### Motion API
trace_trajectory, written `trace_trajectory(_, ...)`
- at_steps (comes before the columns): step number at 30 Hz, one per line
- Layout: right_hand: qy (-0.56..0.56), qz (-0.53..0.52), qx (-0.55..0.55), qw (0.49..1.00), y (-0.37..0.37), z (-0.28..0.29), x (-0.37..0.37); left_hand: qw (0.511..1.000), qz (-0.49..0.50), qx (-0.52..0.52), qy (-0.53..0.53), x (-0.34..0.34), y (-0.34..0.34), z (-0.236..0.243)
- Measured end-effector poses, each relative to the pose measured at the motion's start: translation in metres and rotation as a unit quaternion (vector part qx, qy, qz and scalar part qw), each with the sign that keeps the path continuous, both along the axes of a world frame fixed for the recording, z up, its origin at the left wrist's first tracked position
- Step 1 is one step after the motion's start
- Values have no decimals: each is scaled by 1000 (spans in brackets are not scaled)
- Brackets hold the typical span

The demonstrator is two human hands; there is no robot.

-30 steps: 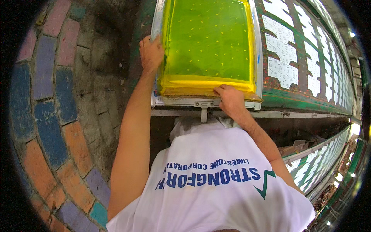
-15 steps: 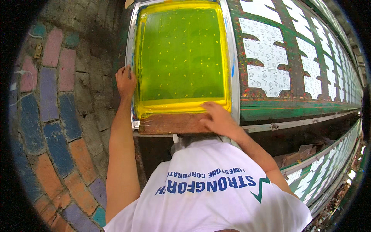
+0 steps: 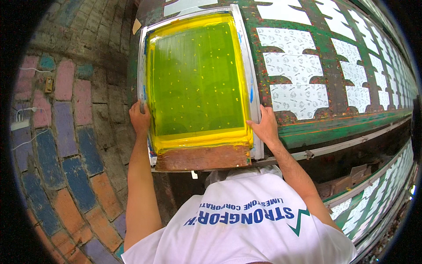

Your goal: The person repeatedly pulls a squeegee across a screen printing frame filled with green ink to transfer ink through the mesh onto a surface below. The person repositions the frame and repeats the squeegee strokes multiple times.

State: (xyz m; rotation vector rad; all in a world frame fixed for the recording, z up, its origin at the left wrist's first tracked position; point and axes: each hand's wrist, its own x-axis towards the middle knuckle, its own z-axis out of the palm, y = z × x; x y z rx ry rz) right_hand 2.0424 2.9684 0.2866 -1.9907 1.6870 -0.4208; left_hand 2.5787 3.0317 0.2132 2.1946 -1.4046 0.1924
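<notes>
A screen-printing frame [image 3: 247, 66] with white metal sides lies before me, slightly tilted in view. Its green mesh [image 3: 198, 79], dotted with small yellow marks, is bordered by wet-looking yellow ink [image 3: 200, 139]. My left hand [image 3: 140, 118] is closed round the left side of the frame. On the opposite side, my right hand [image 3: 265, 124] grips the frame's edge, thumb over the inner rim and fingers outside. A brown wooden squeegee [image 3: 202, 158] rests across the near end of the frame, touched by neither hand.
To the right, a long green-edged printing table [image 3: 303, 129] carries rows of white cut fabric pieces [image 3: 293, 66], several with small printed figures. A metal rail [image 3: 334, 147] runs along its near side. Painted paving bricks [image 3: 66, 127] cover the floor at left, with a white cord [image 3: 41, 109].
My right hand has left the squeegee and taken hold of the frame's right side. The frame now appears lower and more tilted in view. My left hand keeps its hold.
</notes>
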Motion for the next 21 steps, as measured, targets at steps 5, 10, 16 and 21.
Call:
trace_trajectory(5, -6, -22, -20, 1000, -1, 0, 5, 999, -16, -30, 11, 5, 0, -9)
trace_trajectory(10, 14, -16, -101, 995, -2, 9, 11, 999, -24, -38, -17, 11, 3, -20)
trace_trajectory(16, -35, 9, -122, 992, 3, 52, 10, 999, 6, -4, 54, 19, 4, -30)
trace_trajectory(21, -21, 6, -151, 988, -7, 80, -3, 991, -72, -76, 87, 12, -7, -4)
